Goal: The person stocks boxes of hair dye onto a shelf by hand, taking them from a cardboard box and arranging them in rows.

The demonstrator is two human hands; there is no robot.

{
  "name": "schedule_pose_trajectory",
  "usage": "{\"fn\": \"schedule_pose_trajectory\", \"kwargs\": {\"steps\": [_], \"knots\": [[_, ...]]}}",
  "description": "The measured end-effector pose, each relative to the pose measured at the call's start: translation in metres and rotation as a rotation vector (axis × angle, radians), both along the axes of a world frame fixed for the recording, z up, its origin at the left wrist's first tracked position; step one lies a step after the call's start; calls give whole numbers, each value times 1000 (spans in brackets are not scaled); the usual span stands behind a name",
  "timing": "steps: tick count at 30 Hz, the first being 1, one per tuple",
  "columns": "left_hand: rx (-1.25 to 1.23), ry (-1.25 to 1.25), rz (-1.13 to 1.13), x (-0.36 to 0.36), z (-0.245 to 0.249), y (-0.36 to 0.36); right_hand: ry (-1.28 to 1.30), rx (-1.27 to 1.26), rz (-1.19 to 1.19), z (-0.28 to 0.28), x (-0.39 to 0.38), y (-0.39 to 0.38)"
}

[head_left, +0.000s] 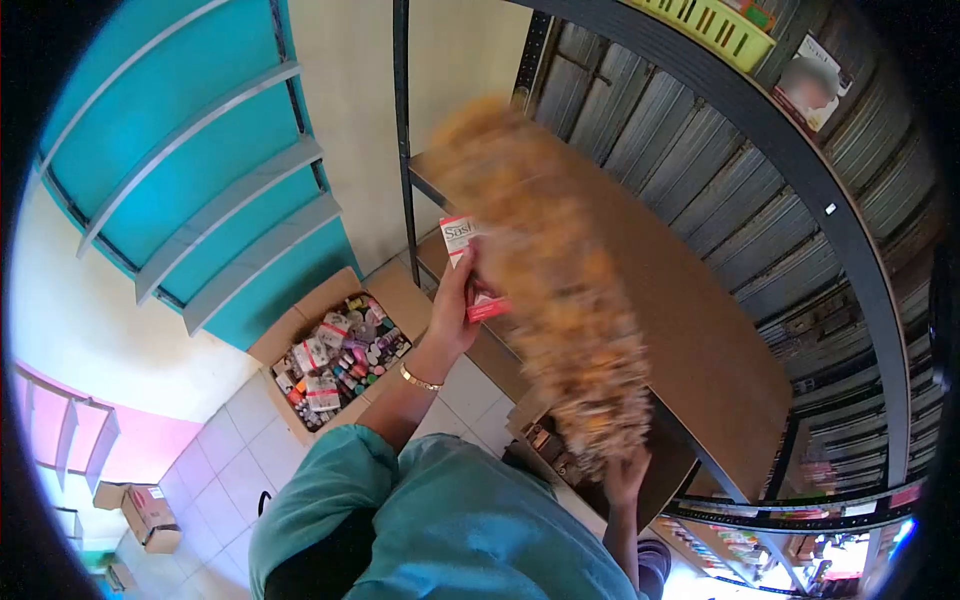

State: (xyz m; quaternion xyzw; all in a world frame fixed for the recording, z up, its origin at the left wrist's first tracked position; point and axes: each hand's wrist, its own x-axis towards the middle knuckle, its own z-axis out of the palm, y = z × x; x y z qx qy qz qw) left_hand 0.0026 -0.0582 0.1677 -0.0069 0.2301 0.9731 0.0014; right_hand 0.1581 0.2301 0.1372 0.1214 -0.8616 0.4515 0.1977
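My left hand [455, 305] is wrapped round a small red and white carton [458, 236] with black lettering, held up near the shelf edge. A large fluffy feather duster [550, 270], orange and brown and smeared by motion, crosses the middle of the view and overlaps part of the carton. At its lower end my right hand [627, 477] grips it, with the handle hidden. Behind the duster spreads a brown shelf board [690, 330].
On the tiled floor at left, an open cardboard box [290, 335] holds bottles and packets. Another open box [530, 410] stands below the shelf. A dark metal frame [850, 220] curves past at right, near a yellow-green basket [715, 35]. Grey wall shelves [240, 205] hang left.
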Motion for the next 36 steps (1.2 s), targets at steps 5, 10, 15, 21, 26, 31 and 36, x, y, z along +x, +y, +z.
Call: {"fn": "schedule_pose_trajectory", "kwargs": {"steps": [5, 10, 15, 21, 26, 31, 36], "knots": [[-191, -49, 171, 6, 13, 5, -273, 71, -354, 13, -12, -8], [-197, 30, 156, 1, 12, 2, -63, -158, -146, -2, -11, -5], [-160, 51, 65, -2, -14, 10, -144, 140, -332, -4, -31, 8], [-141, 28, -75, 16, -21, 15, -147, 428, -588, -26, -99, 84], [-153, 52, -162, 20, -1, 54, -153, 628, -572, -24, -131, 102], [-345, 356, -177, 13, 31, 84, 3, 412, -323, 45, -124, 78], [-434, 542, -309, 15, 76, 112, 36, -26, 237, 213, -62, 17]]}}
